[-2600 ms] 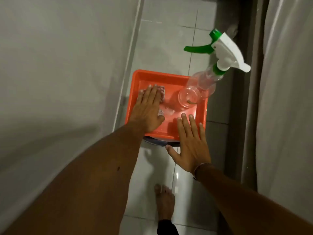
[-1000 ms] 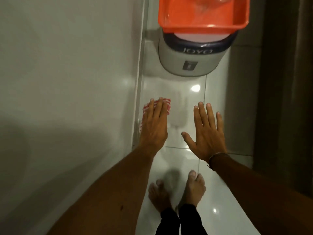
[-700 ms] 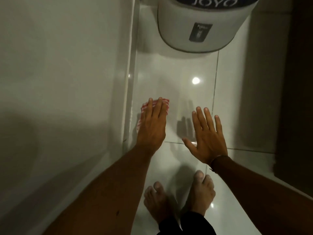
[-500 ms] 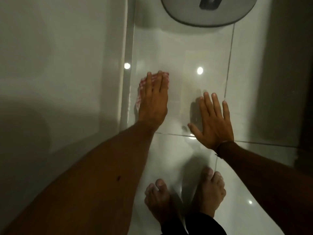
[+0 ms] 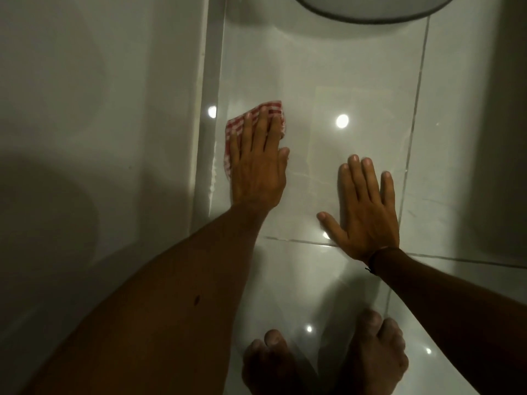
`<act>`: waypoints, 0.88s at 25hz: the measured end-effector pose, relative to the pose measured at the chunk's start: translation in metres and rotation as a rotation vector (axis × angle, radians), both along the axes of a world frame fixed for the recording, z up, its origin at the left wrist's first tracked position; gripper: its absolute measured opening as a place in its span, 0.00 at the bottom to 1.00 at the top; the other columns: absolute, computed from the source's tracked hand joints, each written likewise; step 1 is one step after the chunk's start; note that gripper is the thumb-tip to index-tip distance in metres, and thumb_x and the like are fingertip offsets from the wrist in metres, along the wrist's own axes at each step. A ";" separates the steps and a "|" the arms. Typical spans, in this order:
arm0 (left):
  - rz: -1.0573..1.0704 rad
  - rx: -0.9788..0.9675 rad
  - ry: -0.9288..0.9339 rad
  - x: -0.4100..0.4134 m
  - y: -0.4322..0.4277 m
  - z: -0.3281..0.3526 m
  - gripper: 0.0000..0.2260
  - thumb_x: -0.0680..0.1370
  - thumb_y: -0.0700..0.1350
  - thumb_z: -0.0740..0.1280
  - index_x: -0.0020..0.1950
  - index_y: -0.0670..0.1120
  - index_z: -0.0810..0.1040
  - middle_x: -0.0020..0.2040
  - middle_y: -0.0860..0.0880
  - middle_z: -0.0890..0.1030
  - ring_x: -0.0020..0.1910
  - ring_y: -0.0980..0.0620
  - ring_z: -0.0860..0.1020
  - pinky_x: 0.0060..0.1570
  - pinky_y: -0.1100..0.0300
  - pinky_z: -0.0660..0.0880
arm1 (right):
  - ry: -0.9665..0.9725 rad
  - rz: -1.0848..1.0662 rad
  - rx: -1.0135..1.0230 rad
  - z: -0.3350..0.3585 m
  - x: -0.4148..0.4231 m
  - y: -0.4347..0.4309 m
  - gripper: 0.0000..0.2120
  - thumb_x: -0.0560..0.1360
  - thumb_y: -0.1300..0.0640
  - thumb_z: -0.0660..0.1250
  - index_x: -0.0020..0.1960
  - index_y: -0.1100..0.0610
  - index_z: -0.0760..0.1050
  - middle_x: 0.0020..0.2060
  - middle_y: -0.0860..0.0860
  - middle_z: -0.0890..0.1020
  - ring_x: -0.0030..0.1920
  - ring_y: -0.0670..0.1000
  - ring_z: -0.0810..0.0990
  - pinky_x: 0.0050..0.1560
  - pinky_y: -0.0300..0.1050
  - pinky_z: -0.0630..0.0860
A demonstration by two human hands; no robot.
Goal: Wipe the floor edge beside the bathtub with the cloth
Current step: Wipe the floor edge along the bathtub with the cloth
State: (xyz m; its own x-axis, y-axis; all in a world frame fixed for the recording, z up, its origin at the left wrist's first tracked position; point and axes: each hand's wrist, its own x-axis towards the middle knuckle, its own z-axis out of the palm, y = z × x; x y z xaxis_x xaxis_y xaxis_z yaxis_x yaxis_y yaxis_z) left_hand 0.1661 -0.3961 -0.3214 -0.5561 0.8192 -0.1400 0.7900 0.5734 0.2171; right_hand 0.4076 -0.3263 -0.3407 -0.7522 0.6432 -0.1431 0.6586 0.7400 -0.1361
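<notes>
A red-and-white checked cloth (image 5: 239, 122) lies on the glossy white floor tiles, close to the foot of the white bathtub wall (image 5: 114, 124). My left hand (image 5: 256, 161) rests flat on top of it, fingers stretched forward, covering most of the cloth. The floor edge (image 5: 212, 155) runs along the tub just left of the cloth. Over to the right, my right hand (image 5: 363, 206) lies flat on the bare tile with fingers spread and holds nothing.
The rounded base of a white and grey bin (image 5: 368, 7) stands on the floor at the top. My bare feet (image 5: 322, 357) stand at the bottom. A dark wall or curtain (image 5: 510, 124) closes the right side. Tile seams cross the floor.
My left hand carried the cloth from the orange tray down to the floor by the tub. My right hand came down flat on the tile. The view dropped lower; tray and bottle left it.
</notes>
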 end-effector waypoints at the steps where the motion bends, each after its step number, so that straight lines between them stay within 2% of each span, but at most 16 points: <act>1: 0.013 0.023 0.001 -0.007 0.003 -0.001 0.28 0.85 0.57 0.46 0.85 0.49 0.55 0.86 0.43 0.58 0.85 0.39 0.55 0.83 0.39 0.49 | 0.004 0.003 0.005 0.000 0.000 0.000 0.48 0.82 0.27 0.49 0.89 0.58 0.47 0.89 0.58 0.50 0.89 0.61 0.48 0.87 0.64 0.41; 7: 0.021 0.053 0.039 -0.044 0.032 0.002 0.26 0.85 0.55 0.50 0.84 0.52 0.59 0.85 0.44 0.60 0.85 0.39 0.55 0.83 0.37 0.50 | 0.008 -0.004 0.017 -0.001 0.002 0.000 0.49 0.80 0.28 0.53 0.89 0.58 0.48 0.89 0.58 0.51 0.89 0.60 0.48 0.87 0.64 0.43; 13: 0.107 0.089 -0.034 -0.046 0.027 -0.001 0.31 0.84 0.56 0.47 0.85 0.43 0.54 0.86 0.42 0.57 0.85 0.42 0.54 0.85 0.42 0.49 | -0.019 -0.001 0.011 0.000 0.000 0.001 0.49 0.79 0.28 0.55 0.89 0.58 0.49 0.89 0.58 0.52 0.89 0.61 0.49 0.87 0.64 0.42; 17: 0.132 0.083 -0.059 -0.040 0.017 0.005 0.30 0.84 0.53 0.50 0.84 0.42 0.54 0.85 0.41 0.58 0.85 0.41 0.54 0.85 0.43 0.50 | -0.013 -0.006 0.009 0.005 -0.001 0.001 0.49 0.79 0.27 0.53 0.88 0.59 0.51 0.88 0.59 0.54 0.88 0.61 0.50 0.87 0.63 0.41; 22: 0.151 0.109 -0.111 -0.023 -0.018 0.007 0.29 0.85 0.54 0.48 0.84 0.42 0.57 0.84 0.40 0.61 0.84 0.41 0.57 0.85 0.45 0.51 | -0.013 -0.008 0.005 0.007 -0.002 0.001 0.49 0.79 0.27 0.52 0.88 0.59 0.51 0.88 0.59 0.54 0.88 0.61 0.51 0.87 0.63 0.41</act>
State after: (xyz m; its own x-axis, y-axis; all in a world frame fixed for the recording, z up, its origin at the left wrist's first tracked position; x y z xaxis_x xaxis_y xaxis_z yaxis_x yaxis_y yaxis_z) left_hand 0.1427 -0.4145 -0.3140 -0.6601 0.7412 -0.1223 0.6643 0.6519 0.3656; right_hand 0.4059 -0.3256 -0.3339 -0.7453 0.6497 -0.1498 0.6661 0.7355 -0.1238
